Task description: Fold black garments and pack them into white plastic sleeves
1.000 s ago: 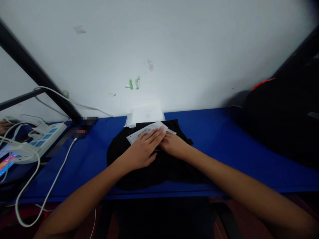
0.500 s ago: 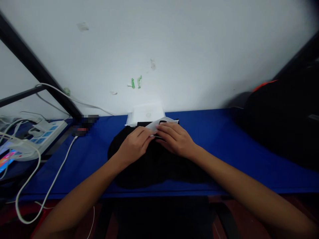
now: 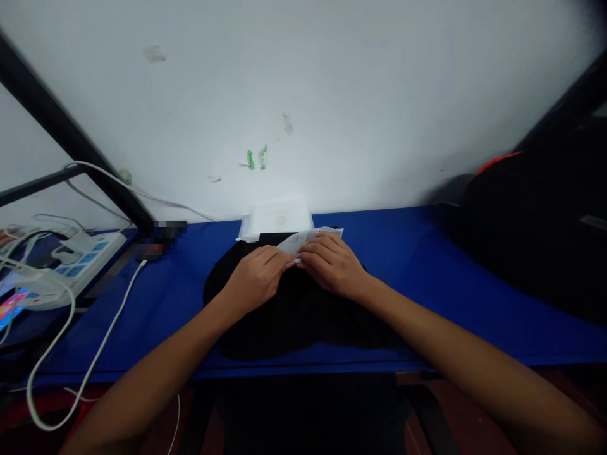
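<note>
Both hands pinch the lower edge of a thin white sheet (image 3: 296, 241), paper or a flat sachet; I cannot tell which. My left hand (image 3: 256, 275) is closed on its left part, and my right hand (image 3: 332, 262) is closed on it just alongside, fingertips nearly touching. Beneath my hands lies a soft black cloth bundle (image 3: 284, 335) on the blue tabletop (image 3: 408, 253). Behind it, against the wall, rests a flat white packet (image 3: 279, 217). My fingers cover part of the sheet's lower edge.
At the left are a white power strip (image 3: 90, 256), a looping white cable (image 3: 116, 309) and a partly visible lit phone screen (image 3: 12, 309). A blurred-out dark object (image 3: 159, 243) sits near the frame post. A large black bag (image 3: 540, 227) stands at the right.
The fingertips have come closer together along the sheet's lower edge. A dark spot seen near my right fingers earlier is now covered. The sheet lies flatter above my hands.
</note>
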Demonstrator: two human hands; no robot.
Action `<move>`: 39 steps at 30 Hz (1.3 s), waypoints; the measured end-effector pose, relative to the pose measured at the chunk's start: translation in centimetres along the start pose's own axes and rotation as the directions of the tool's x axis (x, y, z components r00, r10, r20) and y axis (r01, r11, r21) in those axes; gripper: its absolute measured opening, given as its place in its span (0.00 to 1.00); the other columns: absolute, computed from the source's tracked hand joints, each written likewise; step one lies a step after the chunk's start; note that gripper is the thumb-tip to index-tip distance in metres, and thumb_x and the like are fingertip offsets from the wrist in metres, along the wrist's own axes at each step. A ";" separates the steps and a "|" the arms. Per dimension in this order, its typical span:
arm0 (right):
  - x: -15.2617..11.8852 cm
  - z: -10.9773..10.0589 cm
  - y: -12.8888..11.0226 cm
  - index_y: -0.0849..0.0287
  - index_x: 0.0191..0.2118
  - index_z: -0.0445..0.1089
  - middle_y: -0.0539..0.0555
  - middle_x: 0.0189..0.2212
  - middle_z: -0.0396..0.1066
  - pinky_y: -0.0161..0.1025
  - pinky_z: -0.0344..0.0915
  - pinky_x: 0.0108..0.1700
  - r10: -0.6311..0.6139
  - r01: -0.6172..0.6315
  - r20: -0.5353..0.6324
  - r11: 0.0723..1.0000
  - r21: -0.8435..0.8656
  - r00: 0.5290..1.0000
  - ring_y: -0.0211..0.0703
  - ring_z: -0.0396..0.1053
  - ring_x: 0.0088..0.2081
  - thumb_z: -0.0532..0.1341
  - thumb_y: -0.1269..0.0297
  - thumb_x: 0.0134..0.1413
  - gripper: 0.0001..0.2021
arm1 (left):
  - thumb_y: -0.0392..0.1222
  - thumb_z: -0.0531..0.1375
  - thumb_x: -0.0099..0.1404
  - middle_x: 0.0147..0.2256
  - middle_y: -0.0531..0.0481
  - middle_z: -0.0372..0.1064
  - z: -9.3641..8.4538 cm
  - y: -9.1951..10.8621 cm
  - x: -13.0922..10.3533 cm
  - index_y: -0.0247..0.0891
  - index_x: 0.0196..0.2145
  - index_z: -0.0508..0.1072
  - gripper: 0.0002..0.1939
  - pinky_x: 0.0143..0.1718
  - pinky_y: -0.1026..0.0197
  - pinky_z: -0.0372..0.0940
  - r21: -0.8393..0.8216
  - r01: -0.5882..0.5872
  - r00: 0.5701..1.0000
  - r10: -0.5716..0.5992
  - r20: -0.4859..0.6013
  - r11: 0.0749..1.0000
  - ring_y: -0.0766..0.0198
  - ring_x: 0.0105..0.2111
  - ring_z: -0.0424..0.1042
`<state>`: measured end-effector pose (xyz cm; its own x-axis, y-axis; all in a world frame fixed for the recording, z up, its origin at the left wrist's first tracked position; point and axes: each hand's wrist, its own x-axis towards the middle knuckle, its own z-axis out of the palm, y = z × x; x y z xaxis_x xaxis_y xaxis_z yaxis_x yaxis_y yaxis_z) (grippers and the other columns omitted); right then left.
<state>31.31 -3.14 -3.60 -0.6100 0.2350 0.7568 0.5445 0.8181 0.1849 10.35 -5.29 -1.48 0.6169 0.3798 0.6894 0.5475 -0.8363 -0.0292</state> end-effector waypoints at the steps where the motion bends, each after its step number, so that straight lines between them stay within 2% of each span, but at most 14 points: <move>1: 0.0 0.0 -0.1 0.56 0.40 0.69 0.53 0.38 0.75 0.46 0.62 0.56 0.003 -0.003 0.000 1.000 0.003 1.000 0.44 0.68 0.41 0.55 0.67 0.65 0.06 | 0.33 0.51 0.72 0.32 0.46 0.72 0.0 0.1 0.0 0.33 0.39 0.71 0.09 0.36 0.58 0.68 -0.003 -0.008 1.000 0.008 0.013 1.000 0.63 0.33 0.70; 9: -0.1 0.2 -0.5 0.55 0.40 0.69 0.52 0.36 0.75 0.46 0.62 0.55 -0.004 0.003 0.031 0.999 0.045 1.000 0.43 0.67 0.39 0.52 0.70 0.65 0.09 | 0.36 0.51 0.72 0.27 0.48 0.71 0.0 0.2 0.2 0.35 0.33 0.71 0.12 0.30 0.59 0.66 0.045 -0.030 1.000 0.029 0.010 0.999 0.64 0.28 0.69; 12: -0.1 0.0 0.1 0.55 0.41 0.69 0.52 0.37 0.75 0.47 0.60 0.56 -0.003 0.003 0.008 0.998 0.062 1.000 0.44 0.67 0.41 0.54 0.71 0.64 0.08 | 0.34 0.52 0.71 0.26 0.50 0.71 -0.3 0.0 0.2 0.36 0.32 0.71 0.11 0.30 0.60 0.65 0.067 -0.036 0.998 0.038 -0.039 0.997 0.64 0.27 0.69; 18: -1.0 -1.0 4.5 0.54 0.41 0.69 0.51 0.39 0.76 0.51 0.59 0.56 0.153 -0.153 0.003 0.988 0.015 0.988 0.45 0.69 0.43 0.55 0.69 0.63 0.07 | 0.30 0.55 0.68 0.28 0.50 0.72 -1.5 -0.8 0.2 0.37 0.34 0.72 0.08 0.29 0.62 0.65 0.081 0.012 0.979 0.005 -0.206 0.997 0.65 0.27 0.69; 23: -2.0 -2.0 7.8 0.56 0.39 0.69 0.55 0.35 0.76 0.48 0.64 0.47 0.245 -0.247 -0.038 0.969 -0.033 0.969 0.48 0.69 0.39 0.54 0.67 0.65 0.07 | 0.33 0.58 0.68 0.27 0.52 0.72 -2.2 -1.1 0.5 0.38 0.33 0.72 0.05 0.28 0.63 0.64 0.094 0.054 0.948 -0.022 -0.319 0.994 0.66 0.27 0.68; 25: -2.1 -2.1 7.8 0.57 0.41 0.69 0.56 0.37 0.75 0.48 0.65 0.45 0.250 -0.250 -0.003 0.968 -0.010 0.968 0.49 0.69 0.40 0.54 0.66 0.65 0.07 | 0.33 0.58 0.68 0.27 0.52 0.72 -2.0 -1.0 0.4 0.38 0.34 0.72 0.05 0.28 0.63 0.64 0.060 0.055 0.948 -0.033 -0.317 0.997 0.67 0.27 0.69; 28: -1.9 -2.0 6.7 0.59 0.49 0.67 0.59 0.43 0.74 0.49 0.66 0.47 0.222 -0.226 0.087 0.973 0.036 0.971 0.51 0.69 0.45 0.55 0.65 0.64 0.11 | 0.32 0.57 0.68 0.30 0.51 0.73 -1.5 -0.6 0.2 0.37 0.36 0.72 0.05 0.31 0.64 0.67 -0.029 0.037 0.957 -0.044 -0.285 0.999 0.67 0.29 0.71; 32: -1.2 -1.7 4.7 0.59 0.58 0.61 0.61 0.51 0.70 0.51 0.64 0.52 0.101 -0.132 0.224 0.983 0.127 0.969 0.52 0.67 0.51 0.57 0.63 0.62 0.20 | 0.31 0.56 0.68 0.32 0.50 0.73 -1.0 -0.2 0.0 0.38 0.39 0.71 0.06 0.30 0.63 0.69 -0.061 -0.057 0.964 0.039 -0.264 0.997 0.66 0.30 0.71; 35: -1.0 -1.5 4.0 0.59 0.57 0.61 0.61 0.50 0.71 0.49 0.64 0.50 0.056 -0.099 0.257 0.983 0.155 0.965 0.51 0.67 0.50 0.55 0.64 0.64 0.18 | 0.30 0.57 0.67 0.33 0.51 0.73 -1.0 -0.1 0.0 0.39 0.40 0.71 0.07 0.31 0.62 0.69 -0.057 -0.090 0.963 0.073 -0.258 0.994 0.66 0.31 0.71; 39: -1.2 -1.8 4.4 0.60 0.50 0.66 0.59 0.41 0.74 0.45 0.64 0.42 0.090 -0.103 0.174 0.992 0.069 0.981 0.49 0.69 0.41 0.52 0.67 0.64 0.12 | 0.33 0.60 0.65 0.37 0.49 0.72 -1.2 -0.1 0.0 0.39 0.45 0.69 0.11 0.37 0.60 0.70 -0.048 -0.002 0.964 -0.011 -0.264 0.999 0.63 0.36 0.72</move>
<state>35.49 -0.75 -2.60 -0.6495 0.3949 0.6498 0.5635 0.8237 0.0627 9.62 -5.67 -0.57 0.4394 0.2709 0.8565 0.5189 -0.8548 0.0041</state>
